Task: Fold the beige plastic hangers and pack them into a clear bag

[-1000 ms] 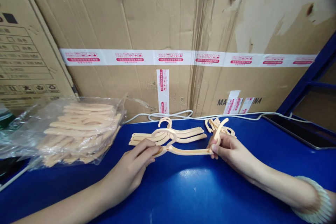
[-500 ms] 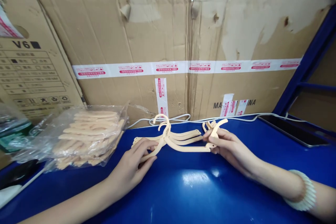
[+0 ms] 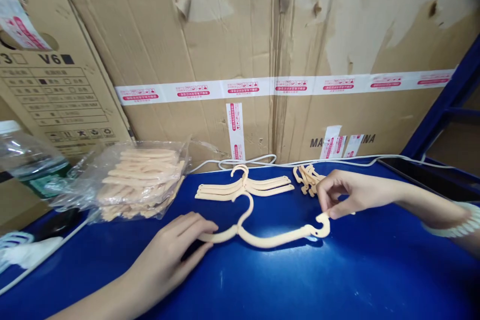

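A cream plastic clothes hanger (image 3: 272, 241) lies across the blue tabletop, its hook pointing up and away. My left hand (image 3: 168, 250) is closed around the hanger's left arm and hides that end. At the other end, a small curved end piece (image 3: 323, 225) joins the right arm. My right hand (image 3: 347, 195) pinches the top of this piece between thumb and fingers. Just beyond the hanger, several matching hangers (image 3: 221, 189) lie stacked. Behind my right hand is a small heap of loose curved end pieces (image 3: 307, 179), partly covered by the hand.
A clear plastic bag (image 3: 142, 180) full of cream hanger parts sits at the left, beside a water bottle (image 3: 37, 165). Cardboard sheets (image 3: 210, 50) stand along the back, with a white cable (image 3: 255, 161) at their foot. A dark flat device (image 3: 423, 175) lies at the right.
The held hanger has come nearer to me, apart from the stack. Its right end piece has swung round, with my right hand now gripping its tip from above. The view has shifted slightly left.
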Available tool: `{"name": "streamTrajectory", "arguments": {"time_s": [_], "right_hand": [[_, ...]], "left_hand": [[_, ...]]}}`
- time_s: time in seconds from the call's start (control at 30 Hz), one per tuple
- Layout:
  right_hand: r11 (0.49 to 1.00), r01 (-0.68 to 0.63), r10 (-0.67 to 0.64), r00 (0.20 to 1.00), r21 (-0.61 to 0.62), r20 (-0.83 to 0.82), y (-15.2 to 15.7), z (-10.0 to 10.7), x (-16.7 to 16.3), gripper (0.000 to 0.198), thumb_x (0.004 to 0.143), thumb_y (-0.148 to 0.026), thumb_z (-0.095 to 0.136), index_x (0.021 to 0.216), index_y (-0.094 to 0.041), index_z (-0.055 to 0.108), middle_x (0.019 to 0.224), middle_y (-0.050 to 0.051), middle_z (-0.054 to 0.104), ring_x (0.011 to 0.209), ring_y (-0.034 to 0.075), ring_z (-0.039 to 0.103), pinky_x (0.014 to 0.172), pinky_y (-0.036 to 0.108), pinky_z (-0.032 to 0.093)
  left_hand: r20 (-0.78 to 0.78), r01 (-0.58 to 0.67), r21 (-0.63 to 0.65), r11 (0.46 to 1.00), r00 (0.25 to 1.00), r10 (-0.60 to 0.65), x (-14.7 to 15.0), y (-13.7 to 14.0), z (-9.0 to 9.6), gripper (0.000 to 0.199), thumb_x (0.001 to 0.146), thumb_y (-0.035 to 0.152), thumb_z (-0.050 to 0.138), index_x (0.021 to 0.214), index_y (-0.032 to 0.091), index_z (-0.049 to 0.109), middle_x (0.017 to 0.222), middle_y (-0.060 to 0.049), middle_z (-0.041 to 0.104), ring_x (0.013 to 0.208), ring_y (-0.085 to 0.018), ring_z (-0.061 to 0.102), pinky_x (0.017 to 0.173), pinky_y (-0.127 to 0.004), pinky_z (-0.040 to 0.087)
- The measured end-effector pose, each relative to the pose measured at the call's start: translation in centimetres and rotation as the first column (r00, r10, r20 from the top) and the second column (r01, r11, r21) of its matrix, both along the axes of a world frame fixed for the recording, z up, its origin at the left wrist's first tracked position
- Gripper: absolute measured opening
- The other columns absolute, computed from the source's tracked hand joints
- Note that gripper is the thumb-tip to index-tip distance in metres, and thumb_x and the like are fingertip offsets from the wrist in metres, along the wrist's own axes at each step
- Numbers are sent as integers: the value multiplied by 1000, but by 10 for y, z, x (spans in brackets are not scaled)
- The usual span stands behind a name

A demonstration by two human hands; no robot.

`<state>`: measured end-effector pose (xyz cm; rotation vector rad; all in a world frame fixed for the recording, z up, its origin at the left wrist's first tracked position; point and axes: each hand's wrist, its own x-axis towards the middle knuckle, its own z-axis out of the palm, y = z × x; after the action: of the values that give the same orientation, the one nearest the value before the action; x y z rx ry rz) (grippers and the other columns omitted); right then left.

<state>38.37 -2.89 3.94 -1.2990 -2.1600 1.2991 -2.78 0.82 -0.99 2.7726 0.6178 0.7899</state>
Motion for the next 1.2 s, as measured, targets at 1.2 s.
{"name": "streamTrajectory", "arguments": {"time_s": [1.2], "right_hand": [[959, -139, -39, 798, 247, 601, -12, 2, -14, 21, 77, -27, 62, 62, -20, 49, 61, -2, 53, 56, 13, 47, 52, 25, 32]], "left_hand": [[-2, -112, 48, 993, 994, 113, -4, -2, -6, 18, 97, 15, 47, 102, 24, 62, 98, -3, 63, 88, -19, 59, 79, -34, 45]]}}
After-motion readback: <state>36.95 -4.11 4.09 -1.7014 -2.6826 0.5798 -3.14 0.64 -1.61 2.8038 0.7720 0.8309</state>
